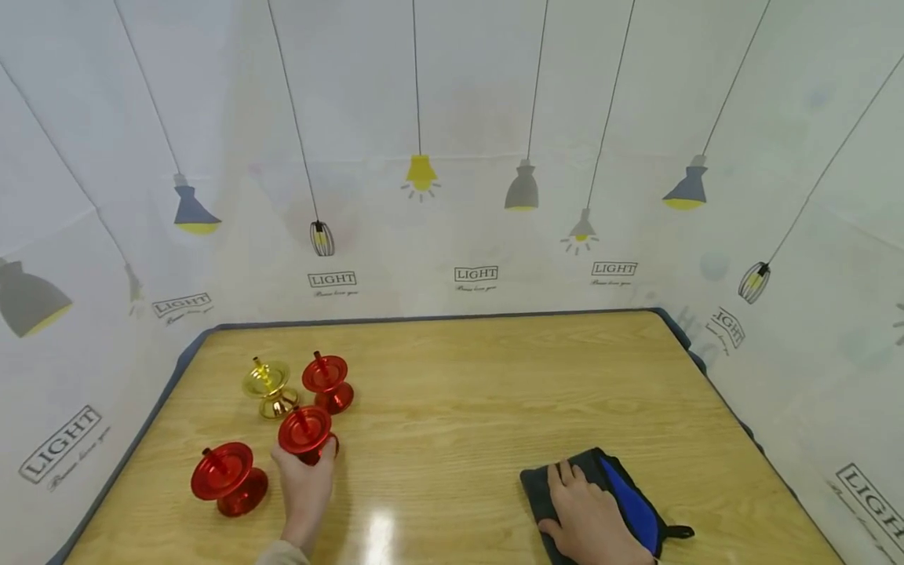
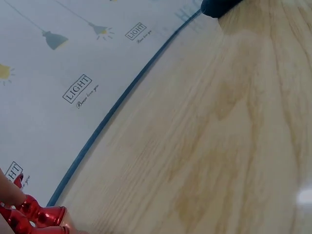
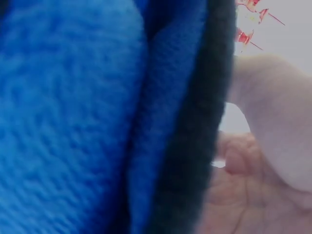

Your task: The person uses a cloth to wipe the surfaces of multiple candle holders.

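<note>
My left hand (image 1: 305, 490) grips a red metallic candle holder (image 1: 304, 430) from the near side, thumb and fingers round its stem under the dish. At the lower left corner of the left wrist view, shiny red metal (image 2: 46, 214) shows beside a finger. My right hand (image 1: 582, 510) rests on a folded grey and blue cloth (image 1: 632, 502) with a black hanging loop, its fingers laid over the grey part. Fuzzy blue fabric (image 3: 68, 117) with a dark edge fills much of the right wrist view, beside the thumb and palm.
A gold candle holder (image 1: 278, 402) and a red one (image 1: 333, 396) stand just beyond the left hand. Another red candle holder (image 1: 240, 494) stands to its left. The wooden table (image 1: 452, 392) is bordered by a white printed sheet (image 1: 395, 235) at its back and sides.
</note>
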A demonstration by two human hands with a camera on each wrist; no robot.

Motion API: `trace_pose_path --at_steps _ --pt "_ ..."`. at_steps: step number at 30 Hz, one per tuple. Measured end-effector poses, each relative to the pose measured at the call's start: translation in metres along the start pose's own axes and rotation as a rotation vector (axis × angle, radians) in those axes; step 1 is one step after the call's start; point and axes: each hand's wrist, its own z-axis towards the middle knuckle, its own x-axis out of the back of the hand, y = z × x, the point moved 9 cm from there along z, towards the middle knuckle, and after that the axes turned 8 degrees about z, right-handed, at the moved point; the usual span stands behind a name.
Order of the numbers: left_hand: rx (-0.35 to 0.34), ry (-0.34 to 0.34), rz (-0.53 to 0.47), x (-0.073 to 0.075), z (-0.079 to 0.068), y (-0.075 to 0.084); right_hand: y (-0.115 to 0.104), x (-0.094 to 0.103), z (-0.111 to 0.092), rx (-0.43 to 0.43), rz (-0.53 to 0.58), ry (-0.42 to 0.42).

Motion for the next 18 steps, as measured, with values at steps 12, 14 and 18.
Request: trace_pose_path --at_steps 12,14,18 --pt "-0.088 0.005 0.129 -0.004 0.014 -0.004 -0.008 0.014 0.001 0.097 -0.059 0.161" --pt "-0.09 -0.035 0.13 -0.009 0.015 -0.001 -0.008 0.016 0.002 0.094 -0.067 0.198" --pt "-0.122 -0.112 0.146 -0.018 0.011 0.013 -0.008 0.021 0.005 0.081 -0.026 0.234"
